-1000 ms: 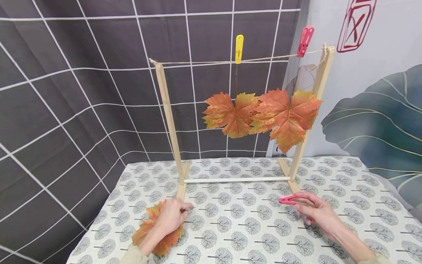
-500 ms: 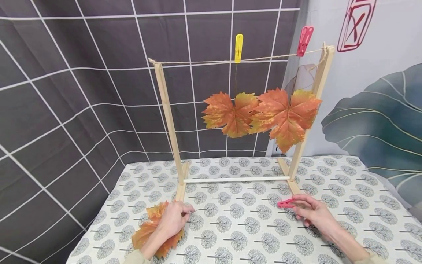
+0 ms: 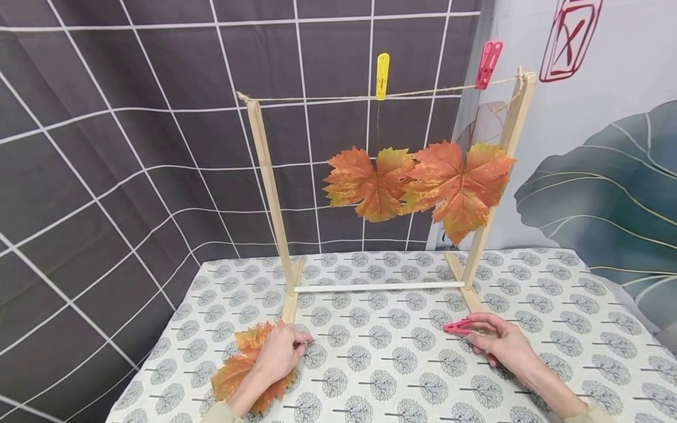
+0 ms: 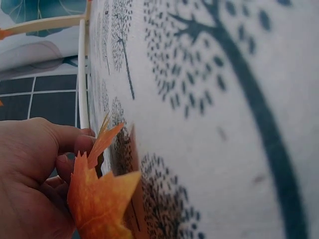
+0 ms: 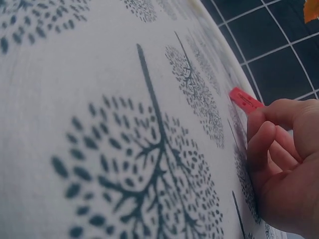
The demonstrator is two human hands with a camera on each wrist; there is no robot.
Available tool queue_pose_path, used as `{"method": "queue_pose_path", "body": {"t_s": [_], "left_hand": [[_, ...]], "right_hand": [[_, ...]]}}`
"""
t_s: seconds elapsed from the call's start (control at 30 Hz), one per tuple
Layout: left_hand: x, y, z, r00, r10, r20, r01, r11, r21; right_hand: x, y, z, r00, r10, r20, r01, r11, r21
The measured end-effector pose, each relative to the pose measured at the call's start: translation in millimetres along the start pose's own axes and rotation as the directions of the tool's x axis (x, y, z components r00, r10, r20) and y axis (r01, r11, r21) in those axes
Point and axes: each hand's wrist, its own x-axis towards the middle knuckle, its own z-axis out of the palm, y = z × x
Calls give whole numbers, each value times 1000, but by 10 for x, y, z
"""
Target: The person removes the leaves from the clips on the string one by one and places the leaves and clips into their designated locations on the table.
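An orange-yellow artificial maple leaf (image 3: 233, 376) lies on the table at the left of the head view, partly covered by my left hand (image 3: 277, 355). My left thumb and fingers are pinched at the leaf, and a thin stem end shows just past the fingertips. Up close in the left wrist view, the leaf (image 4: 102, 204) stands beside those curled fingers. At the right, my right hand (image 3: 502, 343) pinches a pink clothespin (image 3: 457, 326) between thumb and fingers, low over the cloth. The clothespin's free end (image 5: 244, 98) points away from the hand in the right wrist view.
A wooden frame (image 3: 271, 188) with a white crossbar (image 3: 378, 287) stands behind the hands. From its twine (image 3: 328, 100), a yellow clothespin (image 3: 382, 76) and a pink one (image 3: 489, 64) hold two maple leaves (image 3: 460, 185). Tree-printed cloth (image 3: 381, 382) covers the table.
My right hand has shifted slightly left with the clothespin. My left hand has slid a little to the right, and the thin stem past its fingertips shows more plainly.
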Motion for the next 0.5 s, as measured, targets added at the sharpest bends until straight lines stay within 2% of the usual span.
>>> {"method": "queue_pose_path", "body": {"t_s": [0.23,0.5], "left_hand": [[-14,-34,35,1000,8,9,-8,1000,14],[-5,-48,54,999,37,-5,-37,997,60]], "right_hand": [[-24,-11,40,1000,-7,-16,6,998,-66],[-12,7,59,997,-59,-41,53,989,-135]]}}
